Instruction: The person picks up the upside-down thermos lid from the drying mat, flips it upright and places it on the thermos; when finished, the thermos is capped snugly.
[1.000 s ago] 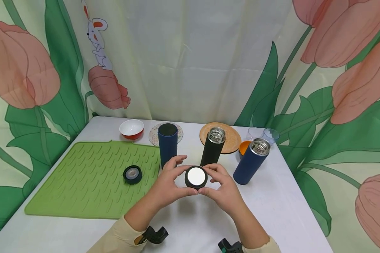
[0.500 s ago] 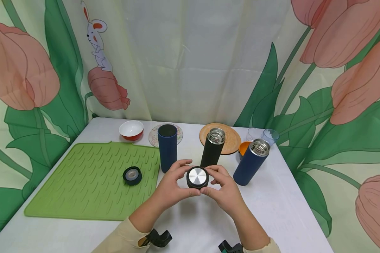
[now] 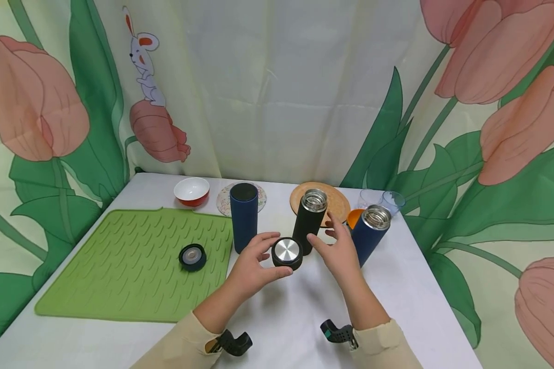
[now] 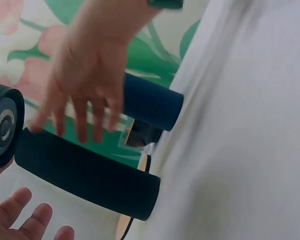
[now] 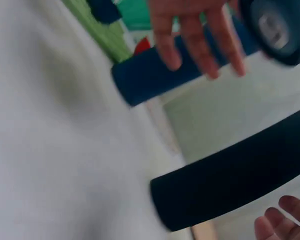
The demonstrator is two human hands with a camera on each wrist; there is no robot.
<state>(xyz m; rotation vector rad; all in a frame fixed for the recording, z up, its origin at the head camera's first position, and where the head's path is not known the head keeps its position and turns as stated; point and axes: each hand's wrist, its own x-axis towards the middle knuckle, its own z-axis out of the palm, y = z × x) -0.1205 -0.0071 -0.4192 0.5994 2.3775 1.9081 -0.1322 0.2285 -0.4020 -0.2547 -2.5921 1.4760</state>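
Between thumb and fingers my left hand (image 3: pixel 257 264) pinches a black bottle lid (image 3: pixel 287 251) with a shiny silver top; its underside faces the left wrist view. Apart from the lid, my right hand (image 3: pixel 338 249) is spread beside the black bottle (image 3: pixel 307 228), fingers bent a little and holding nothing. That bottle stands uncapped, its steel mouth showing. To the right is an open blue bottle (image 3: pixel 368 237), partly hidden by my right hand. A second blue bottle (image 3: pixel 244 218), dark on top, stands left of the black one. Another black lid (image 3: pixel 192 257) lies on the green mat (image 3: pixel 134 271).
At the back stand a red bowl (image 3: pixel 191 191) with a white inside, a patterned round mat (image 3: pixel 224 199) and a round wooden board (image 3: pixel 334 201). An orange bowl (image 3: pixel 353 217) and clear glasses (image 3: pixel 392 201) sit at the back right, behind the open blue bottle.
My right hand has let go of the lid and moved right and forward, towards the black bottle. The lid stays in my left hand, slightly more tilted.
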